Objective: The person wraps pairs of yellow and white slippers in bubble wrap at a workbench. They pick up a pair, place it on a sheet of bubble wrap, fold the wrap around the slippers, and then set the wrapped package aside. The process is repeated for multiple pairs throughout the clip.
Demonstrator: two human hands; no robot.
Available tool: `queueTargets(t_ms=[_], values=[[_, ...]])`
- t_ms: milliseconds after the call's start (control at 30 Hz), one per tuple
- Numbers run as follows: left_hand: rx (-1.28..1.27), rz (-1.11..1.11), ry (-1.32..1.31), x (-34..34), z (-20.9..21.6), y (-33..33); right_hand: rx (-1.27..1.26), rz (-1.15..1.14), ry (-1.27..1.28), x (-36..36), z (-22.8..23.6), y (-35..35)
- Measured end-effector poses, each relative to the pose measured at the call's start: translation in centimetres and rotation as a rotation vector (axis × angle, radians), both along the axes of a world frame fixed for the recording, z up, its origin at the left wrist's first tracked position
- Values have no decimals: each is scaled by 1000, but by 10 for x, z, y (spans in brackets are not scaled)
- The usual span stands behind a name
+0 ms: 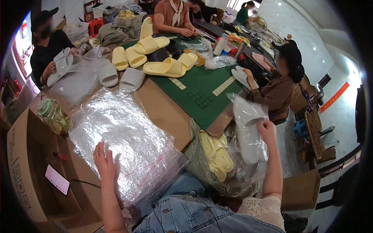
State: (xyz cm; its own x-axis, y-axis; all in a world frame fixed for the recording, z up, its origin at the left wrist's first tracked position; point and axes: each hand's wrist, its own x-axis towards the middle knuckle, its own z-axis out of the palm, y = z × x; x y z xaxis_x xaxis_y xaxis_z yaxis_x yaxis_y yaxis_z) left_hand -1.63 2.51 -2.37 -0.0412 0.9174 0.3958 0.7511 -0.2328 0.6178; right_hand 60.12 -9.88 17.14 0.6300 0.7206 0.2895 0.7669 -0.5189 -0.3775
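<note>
My left hand [104,161] lies with fingers stretched out on a thick, shiny stack of clear plastic bags [136,128]. Off to the right, my right hand [267,132] is closed on a pale grey slipper [248,136] inside a clear plastic bag, held up above the floor. Whether a second slipper is in that bag, I cannot tell. Below and to its left, an open sack [194,163] holds several yellow slippers [217,155]. Two loose grey slides, one of them a grey slide [132,80], rest beyond the bag stack.
Yellow slides [165,68] are heaped on the green mat [182,91]. At left stand a cardboard box [23,163], a phone [57,179] and a glass jar [52,114]. A co-worker [278,85] sits at right, another [50,50] at far left; both handle slippers.
</note>
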Motion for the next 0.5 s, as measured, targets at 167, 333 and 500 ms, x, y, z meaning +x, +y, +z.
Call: queueTargets(t_ms=[167,333,500], values=[[-11,-18,68,-2,0,2,-616,179,342,87,-90,-68],[-26,-28,90,-5,-2,3,-757,79,-144,2,-165,-10],[-17,-27,75,-3,5,1,-580,-32,-78,23,-212,76]])
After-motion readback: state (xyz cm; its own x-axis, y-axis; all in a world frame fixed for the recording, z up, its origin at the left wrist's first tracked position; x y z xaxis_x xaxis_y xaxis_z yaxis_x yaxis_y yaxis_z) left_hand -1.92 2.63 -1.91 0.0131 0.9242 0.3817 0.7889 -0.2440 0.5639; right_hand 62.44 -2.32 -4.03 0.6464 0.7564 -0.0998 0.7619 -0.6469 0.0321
